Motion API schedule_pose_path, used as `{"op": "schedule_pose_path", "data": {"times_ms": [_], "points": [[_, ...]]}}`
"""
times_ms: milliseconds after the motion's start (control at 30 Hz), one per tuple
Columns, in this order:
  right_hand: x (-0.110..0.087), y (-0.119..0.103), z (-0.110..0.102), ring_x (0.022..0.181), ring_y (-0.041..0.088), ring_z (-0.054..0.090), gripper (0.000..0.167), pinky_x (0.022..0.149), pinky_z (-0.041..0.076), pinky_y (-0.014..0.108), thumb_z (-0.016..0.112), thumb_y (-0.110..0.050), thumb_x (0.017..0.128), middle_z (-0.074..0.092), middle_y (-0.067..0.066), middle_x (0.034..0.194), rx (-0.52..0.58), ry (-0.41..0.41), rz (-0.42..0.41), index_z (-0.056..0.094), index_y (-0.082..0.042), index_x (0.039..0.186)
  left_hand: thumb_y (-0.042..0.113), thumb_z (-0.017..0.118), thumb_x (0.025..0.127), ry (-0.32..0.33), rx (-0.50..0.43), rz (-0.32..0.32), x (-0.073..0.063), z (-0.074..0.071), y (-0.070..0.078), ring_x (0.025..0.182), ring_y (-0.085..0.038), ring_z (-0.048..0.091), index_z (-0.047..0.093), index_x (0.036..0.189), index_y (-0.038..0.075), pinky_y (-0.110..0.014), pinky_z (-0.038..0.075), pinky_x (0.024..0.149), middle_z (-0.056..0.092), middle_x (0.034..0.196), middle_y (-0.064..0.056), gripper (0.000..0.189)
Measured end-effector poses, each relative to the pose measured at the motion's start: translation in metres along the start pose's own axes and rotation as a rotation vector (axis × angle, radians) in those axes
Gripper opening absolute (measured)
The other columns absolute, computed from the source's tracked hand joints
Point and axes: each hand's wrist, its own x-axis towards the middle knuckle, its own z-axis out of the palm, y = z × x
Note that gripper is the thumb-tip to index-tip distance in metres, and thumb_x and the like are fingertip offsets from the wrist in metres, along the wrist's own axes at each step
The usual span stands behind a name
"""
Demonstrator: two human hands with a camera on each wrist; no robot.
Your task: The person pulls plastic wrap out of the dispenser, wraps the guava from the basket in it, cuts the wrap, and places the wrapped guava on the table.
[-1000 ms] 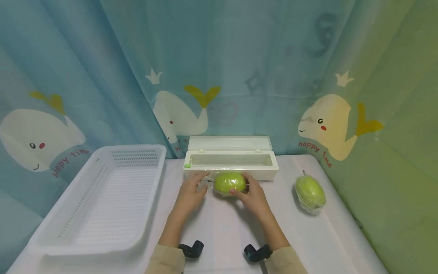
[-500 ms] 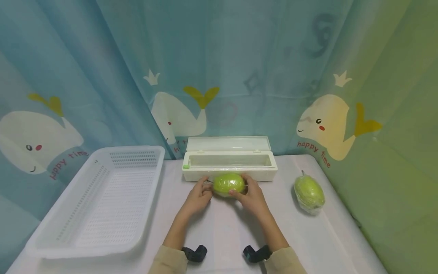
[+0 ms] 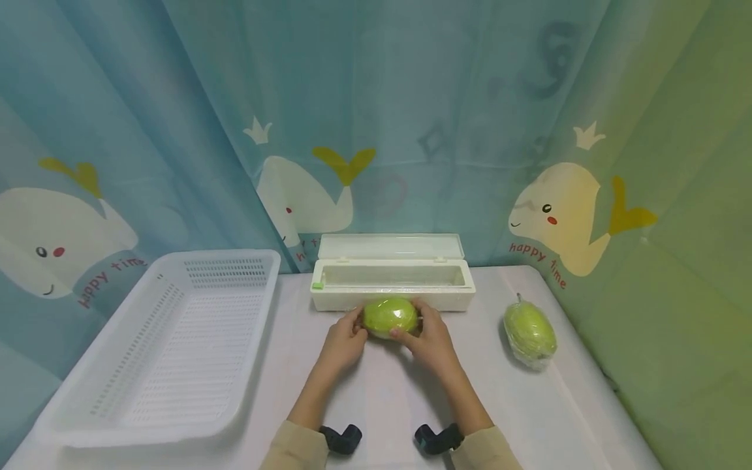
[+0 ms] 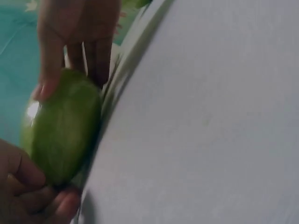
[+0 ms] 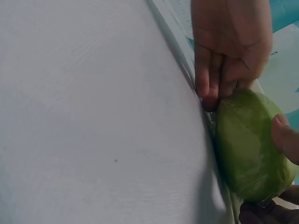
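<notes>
A green fruit [image 3: 390, 316] in clear plastic wrap lies on its side between both hands, in front of a white box. My left hand [image 3: 343, 341] is at its left end, thumb and fingers bent together around the tip and the film there. My right hand [image 3: 433, 339] grips the right end, with the thumb on the near side and the fingers behind. In the left wrist view the fruit [image 4: 63, 126] shows smooth film; in the right wrist view the film on the fruit [image 5: 250, 144] looks creased. The far side of the fruit is hidden.
The white cling film dispenser box [image 3: 392, 299] stands behind the fruit with its lid raised. Another wrapped green fruit [image 3: 530, 334] lies at the right. A white slotted basket [image 3: 267, 307] takes up the left of the white table [image 3: 376, 405]. A patterned curtain [image 3: 388, 130] hangs behind.
My left hand has moved right, from the loose film beside the fruit to the fruit's left end, gathering the film inward. My right hand has kept its grip on the fruit.
</notes>
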Motion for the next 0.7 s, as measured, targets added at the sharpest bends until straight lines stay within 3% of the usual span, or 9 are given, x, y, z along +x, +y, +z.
{"op": "schedule_pose_path", "data": {"times_ms": [167,367,500,633,700], "points": [[-0.003,-0.001,0.005,0.116,0.032,0.058,0.077,0.095,0.050,0.049,0.083,-0.037,0.080,0.057,0.019,0.129,-0.065,0.016,-0.007,0.051,0.000,0.139,0.002,0.053,0.086,-0.006,0.000,0.006,0.002,0.004,-0.003,0.108,-0.030,0.062,0.048,0.140,-0.007,-0.048,0.052,0.094,0.063,0.127,-0.022,0.055],[-0.001,0.001,0.003,0.121,0.037,0.055,0.082,0.100,0.046,0.056,0.079,-0.048,0.079,0.054,0.022,0.133,-0.133,-0.008,0.044,0.051,-0.004,0.142,0.005,0.056,0.086,-0.077,-0.114,-0.066,0.006,0.004,-0.007,0.105,-0.030,0.064,0.042,0.143,-0.003,-0.043,0.055,0.086,0.060,0.129,-0.024,0.059],[0.000,0.004,0.002,0.118,0.035,0.056,0.080,0.100,0.046,0.055,0.081,-0.048,0.078,0.055,0.021,0.129,-0.105,-0.034,0.076,0.054,-0.004,0.139,0.007,0.057,0.086,-0.082,-0.109,-0.093,0.006,0.001,-0.006,0.109,-0.031,0.061,0.042,0.142,-0.004,-0.045,0.053,0.091,0.058,0.132,-0.024,0.059],[0.000,0.003,-0.001,0.117,0.034,0.056,0.080,0.099,0.046,0.054,0.081,-0.048,0.077,0.057,0.020,0.127,-0.111,-0.033,0.070,0.055,-0.004,0.138,0.009,0.057,0.088,-0.128,-0.123,-0.087,0.004,-0.006,-0.003,0.114,-0.032,0.062,0.038,0.147,-0.001,-0.049,0.051,0.097,0.059,0.133,-0.022,0.062],[0.001,0.003,-0.004,0.114,0.031,0.058,0.080,0.096,0.048,0.051,0.082,-0.047,0.076,0.060,0.017,0.125,-0.113,-0.022,0.066,0.055,-0.005,0.138,0.014,0.058,0.091,-0.150,-0.059,-0.061,0.002,-0.012,0.001,0.115,-0.035,0.063,0.034,0.151,0.003,-0.051,0.050,0.098,0.060,0.132,-0.023,0.065]]}}
